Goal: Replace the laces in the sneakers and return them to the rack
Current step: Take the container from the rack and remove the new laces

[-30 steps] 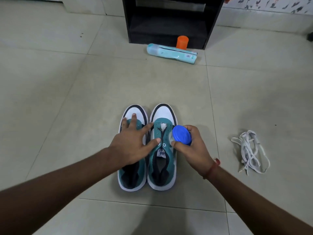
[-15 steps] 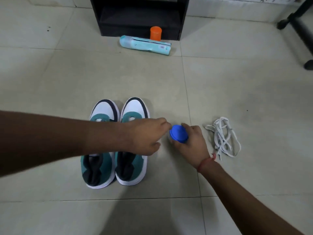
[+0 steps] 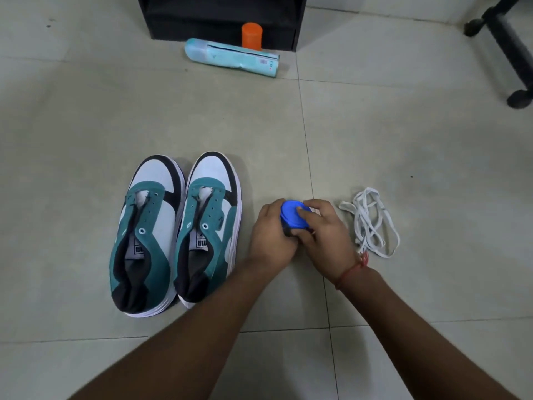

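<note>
Two teal, white and black sneakers without laces stand side by side on the tiled floor, the left sneaker (image 3: 145, 235) and the right sneaker (image 3: 209, 226), toes pointing away from me. To their right both hands meet around a small round blue container (image 3: 292, 216). My left hand (image 3: 272, 238) grips its lower body. My right hand (image 3: 324, 229) holds its blue lid from the right, with the thumb on top. A loose bundle of white laces (image 3: 370, 222) lies on the floor just right of my right hand.
A black rack (image 3: 222, 17) stands at the back. In front of it are an orange cap (image 3: 251, 34) and a light blue pouch (image 3: 233, 57) lying flat. A black chair base (image 3: 507, 44) with castors occupies the top right.
My left hand left the sneakers and moved right to join my right hand on the blue container. The view shifted right, so the sneakers now lie further left.
</note>
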